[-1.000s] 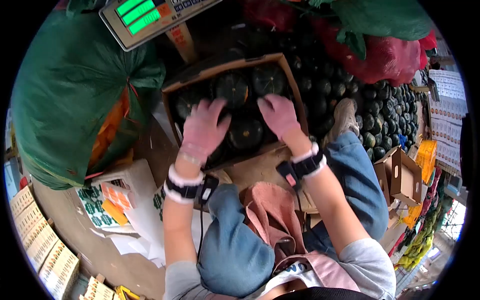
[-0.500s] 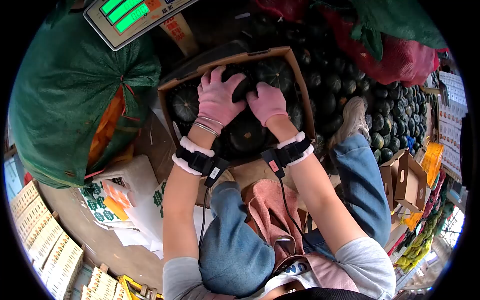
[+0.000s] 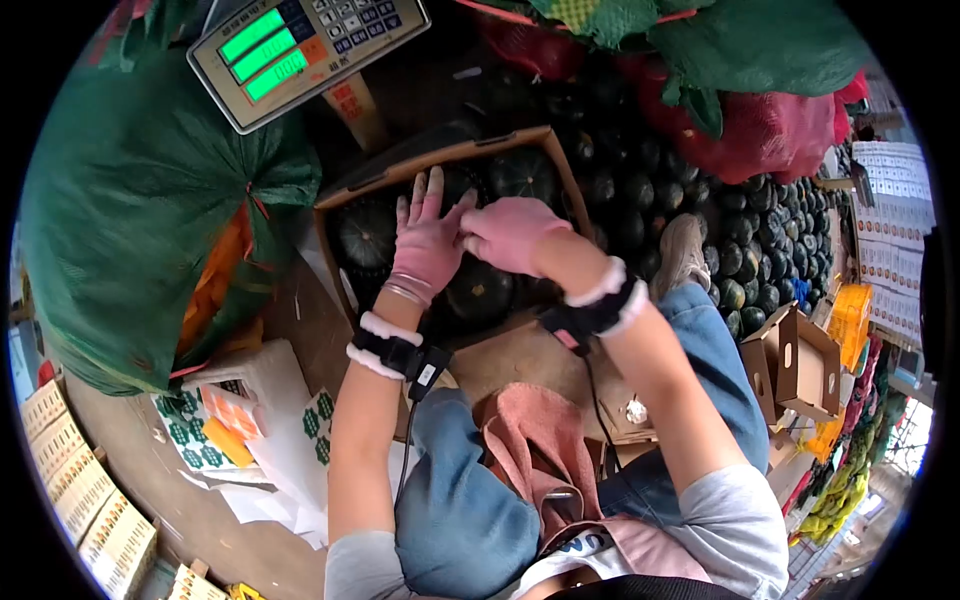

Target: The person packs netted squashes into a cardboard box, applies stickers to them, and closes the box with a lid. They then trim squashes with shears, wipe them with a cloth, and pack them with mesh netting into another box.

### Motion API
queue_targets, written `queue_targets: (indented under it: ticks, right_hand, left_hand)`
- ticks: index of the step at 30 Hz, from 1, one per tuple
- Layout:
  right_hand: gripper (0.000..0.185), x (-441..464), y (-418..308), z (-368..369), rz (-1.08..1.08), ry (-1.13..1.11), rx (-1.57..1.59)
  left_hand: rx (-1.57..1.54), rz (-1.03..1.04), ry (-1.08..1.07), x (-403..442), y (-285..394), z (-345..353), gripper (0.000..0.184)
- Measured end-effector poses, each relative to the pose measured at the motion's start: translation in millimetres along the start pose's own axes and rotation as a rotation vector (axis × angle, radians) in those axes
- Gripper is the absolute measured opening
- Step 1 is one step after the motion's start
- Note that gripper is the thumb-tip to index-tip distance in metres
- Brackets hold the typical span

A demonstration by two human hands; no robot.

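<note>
Both hands wear pink gloves and meet over a cardboard box (image 3: 572,175) that holds several dark green squashes (image 3: 480,293). My left hand (image 3: 428,238) lies on a squash in the back row, its fingers spread and pointing away from me. Beside it, my right hand (image 3: 512,235) has its fingers bent together at the left thumb; whatever they may pinch is too small to make out. One squash (image 3: 366,236) shows at the box's left end, another (image 3: 523,174) at the back right.
A scale display (image 3: 300,50) stands behind the box. Left is a large green sack (image 3: 140,200). Many loose squashes (image 3: 740,255) cover the floor at right, below red net bags (image 3: 765,130). An empty carton (image 3: 808,362) lies at right; sticker sheets (image 3: 235,410) lie at left.
My left hand has gone from gripping round the back-row squash to lying flatter with straighter fingers. My right hand has shifted left against the left thumb. The view has shifted slightly.
</note>
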State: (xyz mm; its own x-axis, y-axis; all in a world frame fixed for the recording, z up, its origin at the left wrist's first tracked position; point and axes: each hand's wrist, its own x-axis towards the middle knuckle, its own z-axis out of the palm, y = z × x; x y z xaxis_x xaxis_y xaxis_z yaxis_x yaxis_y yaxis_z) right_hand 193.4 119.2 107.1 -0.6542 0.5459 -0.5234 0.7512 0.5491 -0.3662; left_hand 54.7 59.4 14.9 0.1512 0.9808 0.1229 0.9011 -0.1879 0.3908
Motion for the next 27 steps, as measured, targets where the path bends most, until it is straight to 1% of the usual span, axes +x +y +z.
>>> queue_targets:
  ticks: [1, 2, 4, 5, 6, 8, 9, 10, 12, 15, 17, 18, 19, 20, 21, 22, 24, 25, 26, 27]
  right_hand:
    - [0.025, -7, 10, -6, -0.143, 0.393, 0.119]
    - [0.025, -15, 21, -12, -0.289, 0.771, 0.242]
    - [0.028, -28, 25, -56, 0.247, 1.011, 0.520]
    - [0.034, -29, 33, -66, 0.244, 0.991, 0.451]
    - [0.040, -28, 37, -76, 0.232, 0.986, 0.383]
    - [0.049, -43, 8, -95, 0.334, 1.060, 0.328]
    - [0.050, -40, 11, -101, 0.312, 1.188, 0.290]
    - [0.048, -33, 17, -112, 0.363, 1.213, 0.136]
    - [0.021, -24, 1, -117, 0.134, 1.331, 0.697]
    - [0.028, -18, -2, -118, -0.002, 1.467, 0.862]
    - [0.035, -33, 0, -110, -0.047, 1.090, 1.004]
    - [0.039, -41, 0, -103, -0.065, 0.897, 1.059]
    - [0.036, -40, 3, -83, -0.159, 0.776, 0.735]
    - [0.034, -43, -2, -64, -0.156, 0.752, 0.425]
    - [0.032, -46, -10, -47, -0.159, 0.749, 0.118]
    - [0.030, -56, -36, -31, -0.070, 0.841, -0.177]
    - [0.028, -72, -62, -2, -0.098, 0.652, -0.205]
    - [0.027, -74, -67, 18, -0.219, 0.726, -0.101]
    - [0.027, -75, -67, 38, -0.341, 0.800, 0.005]
    - [0.029, -78, -68, 55, -0.403, 0.744, 0.180]
  left_hand:
    - [-0.043, 0.043, 0.003, -3, -8, -5, 0.038]
    - [-0.110, 0.038, 0.006, -6, -11, -6, 0.035]
    - [-0.256, 0.016, -0.008, -14, -3, -30, 0.030]
    - [-0.326, 0.035, 0.107, -23, 6, -52, 0.024]
    - [-0.334, 0.014, 0.107, -27, 8, -64, 0.023]
    - [-0.352, -0.042, 0.106, -36, 10, -78, 0.023]
    - [-0.331, -0.050, 0.143, -40, 9, -82, 0.022]
    - [-0.308, -0.052, 0.180, -42, 7, -86, 0.021]
    - [-0.297, -0.051, 0.246, -40, 4, -93, 0.020]
    - [-0.348, -0.059, 0.282, -41, 5, -98, 0.018]
    - [-0.385, -0.029, 0.287, -37, 11, -97, 0.017]
    - [-0.462, -0.039, 0.346, -36, 18, -100, 0.016]
    - [-0.540, -0.047, 0.402, -37, 27, -104, 0.016]
    - [-0.618, -0.055, 0.459, -40, 33, -108, 0.016]
    - [-0.630, 0.007, 0.465, -45, 31, -111, 0.029]
    - [-0.654, 0.032, 0.443, -51, 32, -114, 0.034]
    - [-0.697, 0.086, 0.400, -59, 32, -119, 0.043]
    - [-0.725, 0.115, 0.355, -66, 30, -109, 0.052]
    - [-0.813, 0.022, 0.190, -76, 33, -108, 0.053]
    - [-0.931, -0.093, 0.032, -85, 32, -104, 0.051]
